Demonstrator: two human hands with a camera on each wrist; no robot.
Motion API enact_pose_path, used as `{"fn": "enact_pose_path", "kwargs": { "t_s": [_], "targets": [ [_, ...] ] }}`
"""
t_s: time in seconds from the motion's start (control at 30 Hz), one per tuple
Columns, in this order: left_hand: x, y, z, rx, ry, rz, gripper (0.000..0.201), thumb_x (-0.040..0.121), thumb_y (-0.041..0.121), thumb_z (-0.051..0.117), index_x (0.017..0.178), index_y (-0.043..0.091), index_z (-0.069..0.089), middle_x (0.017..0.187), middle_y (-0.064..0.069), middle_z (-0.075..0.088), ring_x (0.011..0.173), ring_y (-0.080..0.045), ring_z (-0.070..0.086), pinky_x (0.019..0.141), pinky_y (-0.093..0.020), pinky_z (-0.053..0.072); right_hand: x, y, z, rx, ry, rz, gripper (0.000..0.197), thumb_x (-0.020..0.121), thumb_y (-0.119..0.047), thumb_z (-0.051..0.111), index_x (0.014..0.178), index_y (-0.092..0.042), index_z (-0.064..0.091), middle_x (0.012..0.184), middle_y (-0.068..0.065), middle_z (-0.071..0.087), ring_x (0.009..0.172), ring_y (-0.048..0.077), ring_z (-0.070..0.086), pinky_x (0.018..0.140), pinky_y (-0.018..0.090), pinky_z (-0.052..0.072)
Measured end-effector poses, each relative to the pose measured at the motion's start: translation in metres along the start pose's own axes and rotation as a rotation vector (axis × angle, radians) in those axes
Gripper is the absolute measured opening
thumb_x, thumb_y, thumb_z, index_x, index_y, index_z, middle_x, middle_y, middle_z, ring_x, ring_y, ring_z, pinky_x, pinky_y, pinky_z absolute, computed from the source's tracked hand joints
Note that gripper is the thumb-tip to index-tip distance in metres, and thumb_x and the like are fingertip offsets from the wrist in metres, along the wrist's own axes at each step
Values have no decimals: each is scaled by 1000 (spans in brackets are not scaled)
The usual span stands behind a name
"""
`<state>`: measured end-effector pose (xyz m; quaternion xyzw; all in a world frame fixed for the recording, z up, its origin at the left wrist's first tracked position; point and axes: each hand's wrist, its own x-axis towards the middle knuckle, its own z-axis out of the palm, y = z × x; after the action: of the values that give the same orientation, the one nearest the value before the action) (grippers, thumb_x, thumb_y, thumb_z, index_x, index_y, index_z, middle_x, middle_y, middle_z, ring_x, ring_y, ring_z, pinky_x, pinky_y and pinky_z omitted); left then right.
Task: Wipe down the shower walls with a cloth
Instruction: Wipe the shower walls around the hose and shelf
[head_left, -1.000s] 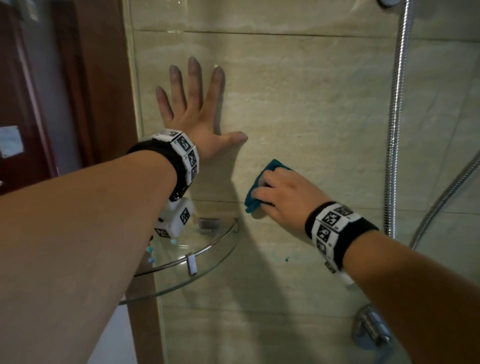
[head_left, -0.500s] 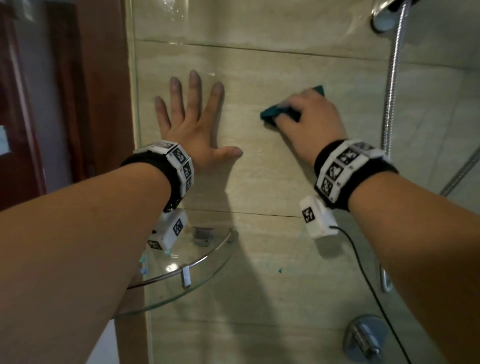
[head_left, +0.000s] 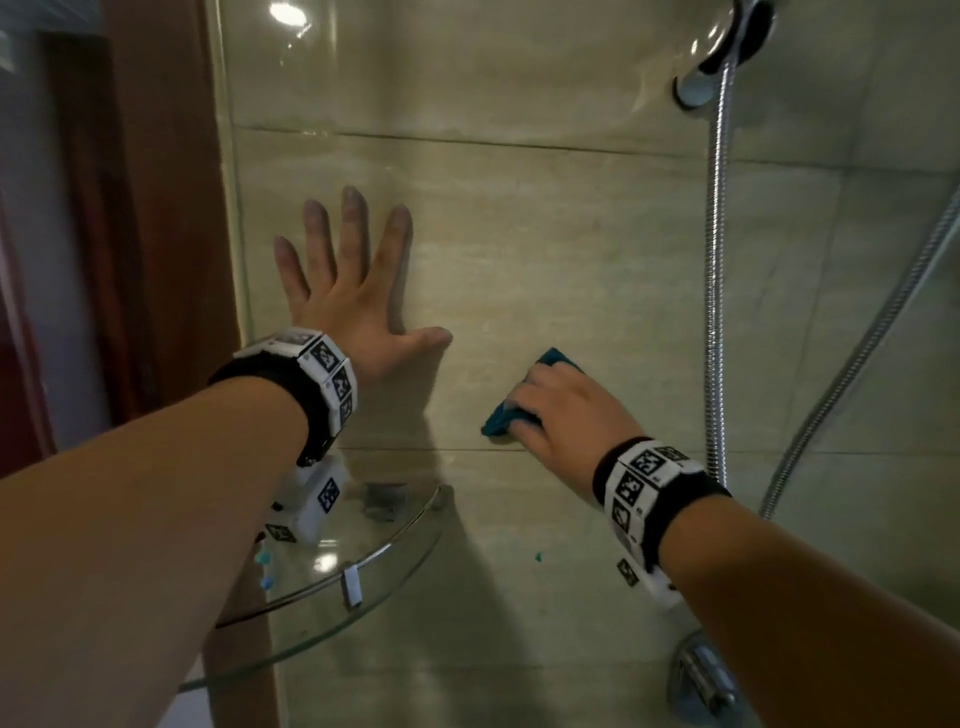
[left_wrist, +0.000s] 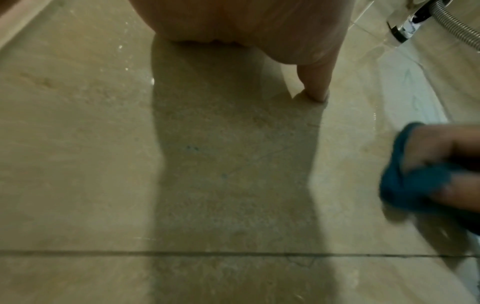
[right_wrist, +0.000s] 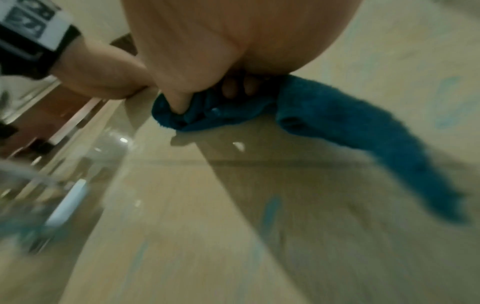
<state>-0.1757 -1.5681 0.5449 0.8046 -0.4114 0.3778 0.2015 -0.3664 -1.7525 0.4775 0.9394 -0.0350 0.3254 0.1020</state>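
Cloth (head_left: 501, 415): teal-blue, fuzzy, bunched under curled fingers, pressed flat against shower wall (head_left: 571, 260); loose end trails off to one side. Shower wall: beige stone-look tiles, glossy, thin dark grout lines, small teal specks below cloth.

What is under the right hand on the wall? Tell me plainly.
A blue cloth is bunched under the right hand, pressed to the tiled wall. Its edges stick out past the fingers; the tile directly beneath is covered.

Head view faces wall (head_left: 545, 260) from arm's length; wrist views hug same tiles
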Motion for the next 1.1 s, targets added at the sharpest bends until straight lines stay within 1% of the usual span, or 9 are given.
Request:
{"fn": "enact_pose_path", "kwargs": {
  "t_s": [0.1,0.17,0.3,0.5,0.7,0.87,0.97,1.03,1.1],
  "targets": [
    [-3,5,-3,13,-2,-9,120,80,93,45,158,40,-29,163,-5,-43,151,-41,-36,120,-68,-17,30,12,-36,39,154,105,19,99,-31,60,112,-19,68,109,3,58,104,22,50,94,40,46],
    [0,15,-6,19,11,-47,113,84,91,38,160,37,-25,163,-8,-43,151,-44,-34,119,-70,-15,54,24,-68,80,245,183,20,100,-29,58,113,-17,66,113,6,57,108,24,49,93,35,41],
    [36,47,-21,-41,50,-61,103,91,85,33,160,35,-24,164,-7,-40,151,-43,-34,118,-72,-14,93,50,-117,117,403,335,25,101,-32,54,117,-15,64,119,11,57,113,30,50,92,34,39],
    [61,90,-9,-137,178,-102,97,97,75,26,162,20,-21,167,-18,-31,153,-44,-29,118,-73,-12,100,59,-112,168,532,411,23,99,-36,54,112,-19,63,119,6,59,112,27,50,96,39,44],
    [59,90,0,-119,210,-54,94,101,73,27,164,18,-16,168,-24,-24,154,-48,-22,118,-74,-11,84,62,-106,204,534,383,20,99,-33,55,109,-18,63,113,7,58,108,27,50,96,43,45],
    [55,97,-3,-45,163,-75,97,99,76,26,163,18,-17,167,-25,-26,153,-52,-22,118,-76,-8,59,68,-96,159,411,329,18,99,-32,56,109,-18,62,110,5,53,108,27,47,99,44,43],
    [62,106,-10,-8,144,-63,97,97,79,21,163,20,-19,168,-18,-28,153,-50,-22,120,-73,-7,64,80,-114,143,341,290,19,100,-31,57,111,-17,63,111,3,51,109,27,48,96,38,42],
    [69,115,-11,-2,136,-25,94,96,81,17,162,26,-22,168,-14,-31,153,-48,-26,120,-72,-8,72,94,-135,143,370,300,21,100,-30,56,114,-16,64,117,9,55,109,27,51,89,31,39],
    [73,124,-8,-10,141,-27,93,95,84,15,161,32,-23,167,-13,-33,152,-47,-30,119,-73,-11,78,110,-158,179,413,321,19,101,-32,56,112,-19,65,112,5,59,102,23,55,82,27,36]
  ]
}}
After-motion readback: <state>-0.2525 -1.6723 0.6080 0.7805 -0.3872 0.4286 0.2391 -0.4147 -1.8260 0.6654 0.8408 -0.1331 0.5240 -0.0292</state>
